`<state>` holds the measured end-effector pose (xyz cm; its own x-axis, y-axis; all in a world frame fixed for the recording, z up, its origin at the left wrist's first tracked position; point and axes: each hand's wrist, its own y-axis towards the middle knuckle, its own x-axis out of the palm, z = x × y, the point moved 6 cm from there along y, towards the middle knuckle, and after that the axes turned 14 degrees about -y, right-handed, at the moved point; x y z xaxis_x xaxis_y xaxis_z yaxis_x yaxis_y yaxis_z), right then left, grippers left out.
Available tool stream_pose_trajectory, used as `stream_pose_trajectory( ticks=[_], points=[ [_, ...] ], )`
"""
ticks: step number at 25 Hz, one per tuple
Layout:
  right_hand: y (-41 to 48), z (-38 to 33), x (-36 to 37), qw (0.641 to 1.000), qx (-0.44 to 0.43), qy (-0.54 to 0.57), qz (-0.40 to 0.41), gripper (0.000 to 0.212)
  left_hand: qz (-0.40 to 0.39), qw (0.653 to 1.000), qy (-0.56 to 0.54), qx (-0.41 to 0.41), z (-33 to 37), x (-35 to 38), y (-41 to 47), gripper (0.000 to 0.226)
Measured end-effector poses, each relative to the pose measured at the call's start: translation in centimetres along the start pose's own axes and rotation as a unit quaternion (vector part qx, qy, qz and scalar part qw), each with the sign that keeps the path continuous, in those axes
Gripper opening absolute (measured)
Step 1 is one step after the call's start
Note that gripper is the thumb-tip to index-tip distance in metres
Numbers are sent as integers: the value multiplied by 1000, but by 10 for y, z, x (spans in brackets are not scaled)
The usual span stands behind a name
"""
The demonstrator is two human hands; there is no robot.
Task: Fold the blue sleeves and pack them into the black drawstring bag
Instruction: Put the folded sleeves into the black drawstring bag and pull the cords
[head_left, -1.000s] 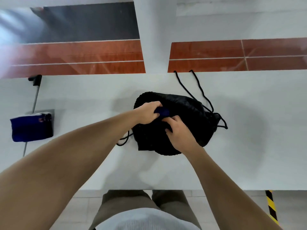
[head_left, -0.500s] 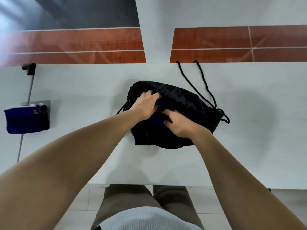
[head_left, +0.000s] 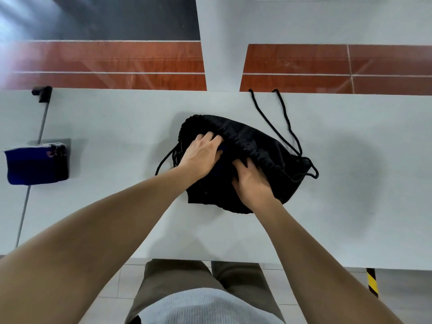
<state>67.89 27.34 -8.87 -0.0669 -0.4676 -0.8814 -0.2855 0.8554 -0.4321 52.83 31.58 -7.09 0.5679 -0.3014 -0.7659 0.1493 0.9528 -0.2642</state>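
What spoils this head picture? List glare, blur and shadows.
Head view: white glare washes out the upper left corner; the blue sleeves at the left edge are smeared by blur; a soft round shadow lies on the table right of the black drawstring bag, which itself looks sharp.

White table (head_left: 117, 127), black drawstring bag (head_left: 268, 146) at ctr, folded blue sleeves (head_left: 30, 167) far left

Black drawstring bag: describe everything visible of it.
The black drawstring bag lies on the white table, soft dark fabric, its gathered mouth open toward the person. Black cords trail to the table's far edge; more loop at its left. The left hand and right hand reach into the mouth, fingertips hidden. A sliver of blue fabric shows inside.
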Motion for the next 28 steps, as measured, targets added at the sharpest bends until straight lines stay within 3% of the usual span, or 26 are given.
stream_pose_trajectory(
  ticks=[5, 9, 14, 21, 28],
  points=[
    [-15, -4, -24, 993, -13, -3, 116, 40, 20, 997, 64, 33, 5, 4, -25, 38],
    [-25, -10, -31, 989, -32, 11, 146, 38, 22, 998, 59, 26, 12, 2, -40, 36],
    [-30, -34, -50, 980, -47, 23, 192, 42, 96, 995, 13, 31, 11, -24, -71, 30],
    [-13, -115, -77, 974, -100, 5, 205, 46, 191, 981, 12, -12, -36, -97, -132, 30],
    [8, -242, -67, 975, -149, -17, 166, 50, 229, 967, 20, -113, -138, -171, -196, 40]
  ],
)
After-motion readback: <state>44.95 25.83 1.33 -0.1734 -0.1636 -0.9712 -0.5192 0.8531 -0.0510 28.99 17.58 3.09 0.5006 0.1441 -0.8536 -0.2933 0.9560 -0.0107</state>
